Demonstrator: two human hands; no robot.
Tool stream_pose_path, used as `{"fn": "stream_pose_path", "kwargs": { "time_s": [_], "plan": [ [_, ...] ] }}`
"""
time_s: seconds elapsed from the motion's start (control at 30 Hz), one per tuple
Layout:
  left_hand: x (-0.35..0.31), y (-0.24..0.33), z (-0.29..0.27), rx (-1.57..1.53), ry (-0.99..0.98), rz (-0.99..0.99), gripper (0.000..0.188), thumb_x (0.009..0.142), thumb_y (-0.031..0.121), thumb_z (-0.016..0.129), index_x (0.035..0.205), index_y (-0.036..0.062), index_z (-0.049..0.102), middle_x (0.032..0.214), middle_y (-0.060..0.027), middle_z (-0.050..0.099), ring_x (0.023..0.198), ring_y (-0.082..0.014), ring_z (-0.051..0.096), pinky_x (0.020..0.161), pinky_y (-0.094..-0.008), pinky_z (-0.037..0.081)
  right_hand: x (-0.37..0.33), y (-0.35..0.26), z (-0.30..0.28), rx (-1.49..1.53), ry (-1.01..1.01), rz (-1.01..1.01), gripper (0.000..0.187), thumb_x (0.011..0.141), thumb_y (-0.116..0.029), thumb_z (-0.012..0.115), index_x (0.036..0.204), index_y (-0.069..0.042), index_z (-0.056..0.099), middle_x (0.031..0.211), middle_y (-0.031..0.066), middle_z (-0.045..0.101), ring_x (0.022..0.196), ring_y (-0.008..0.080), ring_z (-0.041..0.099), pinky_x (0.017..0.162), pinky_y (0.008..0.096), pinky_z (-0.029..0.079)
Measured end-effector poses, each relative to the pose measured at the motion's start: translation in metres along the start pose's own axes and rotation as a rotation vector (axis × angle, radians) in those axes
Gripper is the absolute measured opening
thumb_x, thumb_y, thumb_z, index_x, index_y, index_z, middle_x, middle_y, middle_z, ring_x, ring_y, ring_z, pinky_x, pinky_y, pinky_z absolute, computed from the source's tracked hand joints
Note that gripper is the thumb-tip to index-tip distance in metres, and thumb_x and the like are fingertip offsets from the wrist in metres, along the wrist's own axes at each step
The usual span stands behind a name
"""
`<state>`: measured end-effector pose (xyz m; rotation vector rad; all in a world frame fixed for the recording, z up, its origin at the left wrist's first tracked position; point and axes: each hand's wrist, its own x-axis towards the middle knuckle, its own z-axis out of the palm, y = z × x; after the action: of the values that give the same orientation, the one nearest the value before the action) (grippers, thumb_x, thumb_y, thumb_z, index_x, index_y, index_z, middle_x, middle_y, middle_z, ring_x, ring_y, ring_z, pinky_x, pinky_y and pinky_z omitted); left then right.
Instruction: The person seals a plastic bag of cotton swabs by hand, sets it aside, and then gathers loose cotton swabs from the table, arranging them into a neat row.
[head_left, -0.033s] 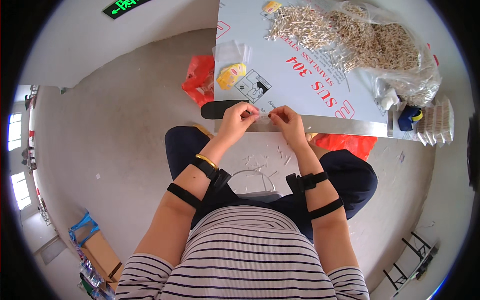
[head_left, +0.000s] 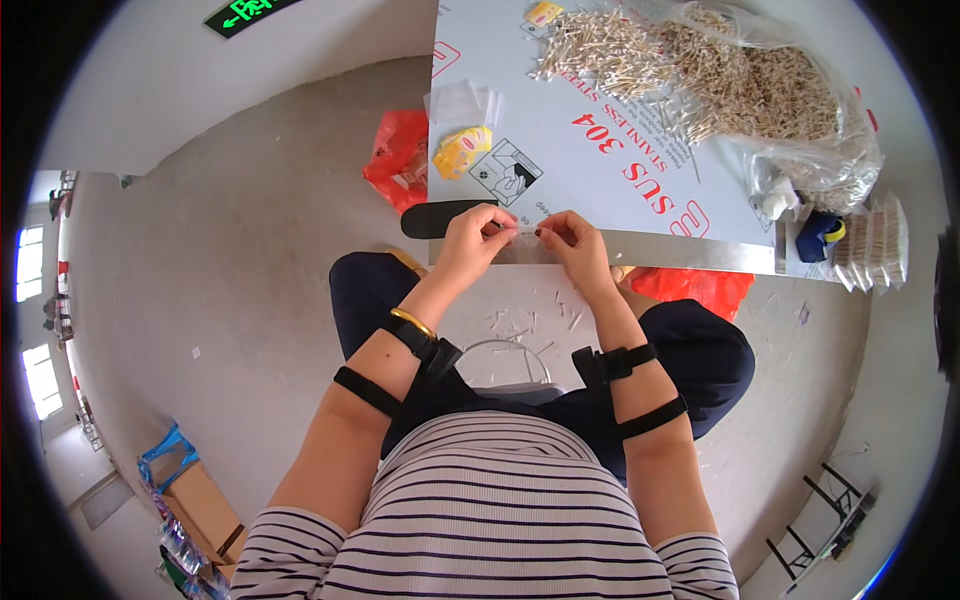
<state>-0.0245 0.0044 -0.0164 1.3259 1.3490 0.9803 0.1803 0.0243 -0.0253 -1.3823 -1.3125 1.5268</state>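
At far left, one opened cardboard box (head_left: 205, 505) stood with a blue bag (head_left: 170, 452) beside it. Grey floor (head_left: 230, 250) spread from there to the left knee, a wide stretch for moving. One red bag (head_left: 398, 155) hung along the table's left edge, and one dark rounded strip (head_left: 430, 221) jutted past that edge. On the table (head_left: 600, 205) lay a few overlapping clear sleeves (head_left: 462, 106) and, just below them, a pile of yellow cards (head_left: 463, 152), too overlapped to count; one more card (head_left: 543, 13) lay near the far edge. The left hand (head_left: 478, 238) pinched one small see-through plastic piece (head_left: 528, 242) between thumb and fingertips; the right hand (head_left: 576, 246) pinched its other side the same way. This piece was at the table's front edge, between the two hands. Two black straps circled each forearm. Beyond the hands, open tabletop ran up to one heap of swabs (head_left: 605, 55), uncountable, which joined one large clear bag (head_left: 790, 95) of more swabs. A second red bag (head_left: 695, 289) showed below the front edge. At the right corner sat one dark blue bundle (head_left: 815, 238) with a yellow band, touching a row of clear packets (head_left: 873, 245) that overhung the edge, their number unclear.
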Motion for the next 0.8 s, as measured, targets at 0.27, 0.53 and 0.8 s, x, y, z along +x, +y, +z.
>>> {"fn": "stream_pose_path", "kwargs": {
  "time_s": [0.27, 0.53, 0.8],
  "plan": [
    [0.001, -0.005, 0.002, -0.004, -0.004, 0.061, 0.011, 0.09, 0.002, 0.072, 0.093, -0.0013, 0.062, 0.104, -0.01, 0.068, 0.078, -0.0148, 0.069, 0.069, -0.0272, 0.054, 0.004, 0.006, -0.001, -0.035, -0.021, -0.012, 0.008, 0.094, -0.009, 0.069, 0.097, -0.001, 0.067, 0.078, -0.0001, 0.068, 0.071, 0.0061, 0.059, 0.064, 0.0233, 0.047],
    [-0.006, -0.013, 0.005, -0.208, -0.034, -0.168, 0.01, 0.093, 0.006, 0.071, 0.094, 0.0016, 0.062, 0.105, -0.0048, 0.064, 0.08, -0.011, 0.069, 0.063, -0.0259, 0.055, 0.0, 0.011, 0.001, -0.074, -0.03, -0.008, 0.012, 0.094, -0.011, 0.07, 0.094, 0.0, 0.065, 0.075, 0.0016, 0.066, 0.068, 0.0078, 0.059, 0.063, 0.0243, 0.047],
    [-0.002, -0.013, 0.008, -0.162, -0.017, -0.111, 0.011, 0.091, 0.007, 0.073, 0.094, 0.0008, 0.065, 0.11, -0.0059, 0.063, 0.076, -0.0097, 0.066, 0.062, -0.0245, 0.054, 0.004, 0.005, -0.004, -0.123, -0.029, 0.037, 0.011, 0.093, -0.009, 0.069, 0.097, 0.002, 0.066, 0.078, 0.0024, 0.068, 0.07, 0.0078, 0.061, 0.065, 0.0239, 0.049]
  ]
}}
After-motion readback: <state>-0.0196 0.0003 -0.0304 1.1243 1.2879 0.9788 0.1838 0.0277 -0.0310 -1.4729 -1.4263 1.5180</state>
